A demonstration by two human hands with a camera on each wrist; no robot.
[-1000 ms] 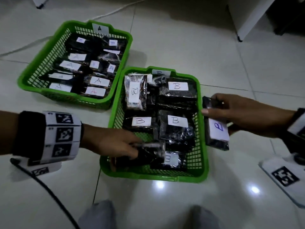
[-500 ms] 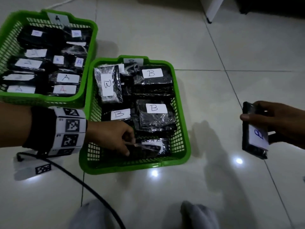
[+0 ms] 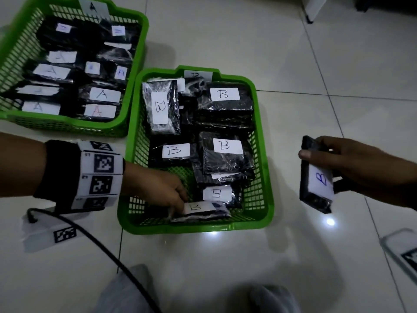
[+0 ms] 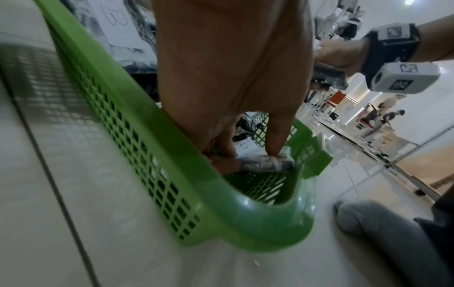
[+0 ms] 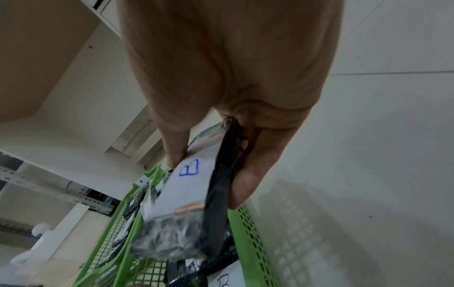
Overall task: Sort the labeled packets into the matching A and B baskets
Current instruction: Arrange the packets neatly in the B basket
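Observation:
Two green baskets stand on the tiled floor: basket A (image 3: 137,71) at the upper left, full of black packets labelled A, and basket B (image 3: 268,190) in the middle, holding several packets labelled B. My left hand (image 3: 167,195) reaches into the near end of basket B (image 4: 221,209) and pinches a B packet (image 3: 203,210) lying flat there, also seen as the wrapped packet (image 4: 263,163). My right hand (image 3: 352,163) is right of basket B, above the floor, gripping another black packet with a blue B label (image 3: 316,177), the same packet (image 5: 186,196).
A black cable (image 3: 108,254) runs from my left wrist across the floor toward my knees (image 3: 135,292). A white furniture leg (image 3: 312,10) stands at the top right. A white marked device (image 3: 404,251) lies at the right edge.
My left hand has laid its B packet flat at the near end of basket B, label now showing. My right hand with its B packet moved away from the basket's rim to the right.

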